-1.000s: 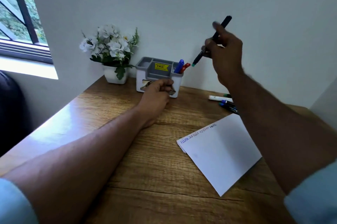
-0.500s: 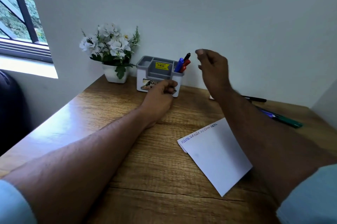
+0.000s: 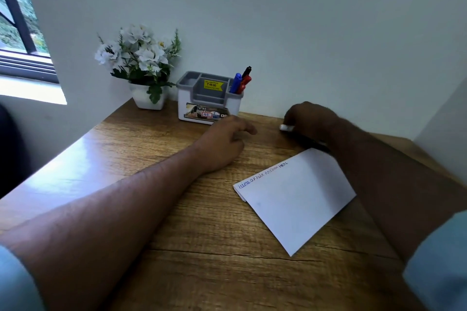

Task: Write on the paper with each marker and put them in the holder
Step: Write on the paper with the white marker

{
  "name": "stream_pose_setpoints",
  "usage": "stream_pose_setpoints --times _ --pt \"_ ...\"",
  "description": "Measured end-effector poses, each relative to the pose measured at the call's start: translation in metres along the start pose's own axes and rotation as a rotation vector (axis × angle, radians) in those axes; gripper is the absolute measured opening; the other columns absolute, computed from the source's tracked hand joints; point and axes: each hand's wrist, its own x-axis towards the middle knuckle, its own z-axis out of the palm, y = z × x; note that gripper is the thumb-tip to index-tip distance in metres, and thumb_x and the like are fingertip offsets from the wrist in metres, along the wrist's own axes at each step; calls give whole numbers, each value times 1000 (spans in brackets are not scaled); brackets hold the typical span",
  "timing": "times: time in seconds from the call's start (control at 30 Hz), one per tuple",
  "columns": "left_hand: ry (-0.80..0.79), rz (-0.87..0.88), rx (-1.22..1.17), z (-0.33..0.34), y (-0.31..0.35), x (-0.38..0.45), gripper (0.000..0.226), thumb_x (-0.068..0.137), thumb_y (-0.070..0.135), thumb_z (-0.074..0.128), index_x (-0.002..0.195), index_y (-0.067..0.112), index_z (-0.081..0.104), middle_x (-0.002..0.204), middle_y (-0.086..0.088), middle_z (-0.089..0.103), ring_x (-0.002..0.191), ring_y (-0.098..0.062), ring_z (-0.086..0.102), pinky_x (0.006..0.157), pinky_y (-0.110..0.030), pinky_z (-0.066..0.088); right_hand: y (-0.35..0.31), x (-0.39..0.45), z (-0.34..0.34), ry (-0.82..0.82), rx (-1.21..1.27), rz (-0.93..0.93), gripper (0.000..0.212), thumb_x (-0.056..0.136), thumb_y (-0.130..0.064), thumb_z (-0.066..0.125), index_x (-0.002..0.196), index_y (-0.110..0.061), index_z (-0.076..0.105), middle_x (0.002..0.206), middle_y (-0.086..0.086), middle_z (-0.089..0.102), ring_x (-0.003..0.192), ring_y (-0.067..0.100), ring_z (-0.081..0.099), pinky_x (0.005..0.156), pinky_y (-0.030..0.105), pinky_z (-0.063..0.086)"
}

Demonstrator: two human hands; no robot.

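1. Flower pot (image 3: 147, 98): well to the left of my left hand, against the wall, near the desk's (image 3: 177, 209) back-left edge.
2. Holder (image 3: 208, 106): just beyond my left fingertips, against the wall. Blue, red and black markers (image 3: 241, 81) stand in its right compartment.
3. Left hand (image 3: 222, 143): rests on the desk in front of the holder, fingers loosely extended, holding nothing.
4. Open wood lies between my two hands.
5. Paper (image 3: 298, 197): near side of both hands, between my forearms, lying flat; its written top edge points toward my right hand.
6. Right hand (image 3: 310, 121): lowered to the desk near the wall, fingers curled round a white marker (image 3: 285, 128), whose end protrudes to the left.
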Motion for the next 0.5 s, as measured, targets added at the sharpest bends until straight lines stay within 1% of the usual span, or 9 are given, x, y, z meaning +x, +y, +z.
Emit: stream_pose_setpoints --times 0.07,0.1,0.17,0.2,0.27,0.33,0.37,0.43,0.5 --pt "24 9 3 0 1 -1 41 90 8 56 127 24 55 130 2 51 120 -11 46 100 -25 39 -9 -8 -15 116 -65 -82 20 93 -33 57 102 -17 64 110 7 63 100 29 61 80 34 46" --pt "42 17 -4 0 1 -1 43 91 12 57 132 25 51 133 1 49 122 -12 45 102 -27 39 -13 -15 -22 214 1 -139 15 92 -27 58 102 -16 62 108 6 62 98 29 61 80 35 47" --pt "91 48 -34 1 5 -3 51 93 25 57 140 27 40 142 1 42 129 -13 39 106 -32 37 -25 -37 -31 425 364 -269 11 87 -15 66 97 -15 60 94 1 61 85 21 63 75 31 50" --pt "119 68 -54 2 8 -4 56 92 32 57 143 29 35 146 2 39 132 -12 36 107 -32 35 -32 -50 -33 499 580 -309 14 84 -11 69 92 -15 58 87 -2 60 78 15 63 70 23 48" --pt "170 129 -94 5 17 -5 58 91 36 58 143 28 35 145 2 41 130 -10 38 104 -30 36 -45 -80 -29 567 1002 -324 21 81 -9 72 87 -19 54 82 0 58 73 13 59 62 19 44" --pt "188 220 -111 9 26 -6 44 93 26 58 135 22 49 125 2 57 108 -6 53 90 -23 45 -54 -104 -18 558 1377 -299 22 82 -5 69 85 -15 50 82 13 53 69 16 60 56 20 46" --pt "177 264 -99 12 29 -7 36 93 19 58 129 19 55 112 5 61 95 -2 55 81 -18 46 -56 -111 -11 522 1487 -277 21 82 -3 68 84 -11 49 79 15 52 65 15 60 53 21 46" --pt "123 328 -55 19 34 -9 28 92 8 56 118 16 61 97 10 58 85 0 53 72 -13 42 -53 -119 -1 413 1452 -232 19 80 -13 69 85 -2 54 70 6 58 57 16 58 48 27 44" --pt "40 350 -18 23 39 -12 26 93 9 53 117 19 58 97 15 53 89 2 52 75 -11 40 -48 -120 3 321 1373 -212 28 81 -24 71 83 1 60 64 2 64 53 22 57 46 30 43"
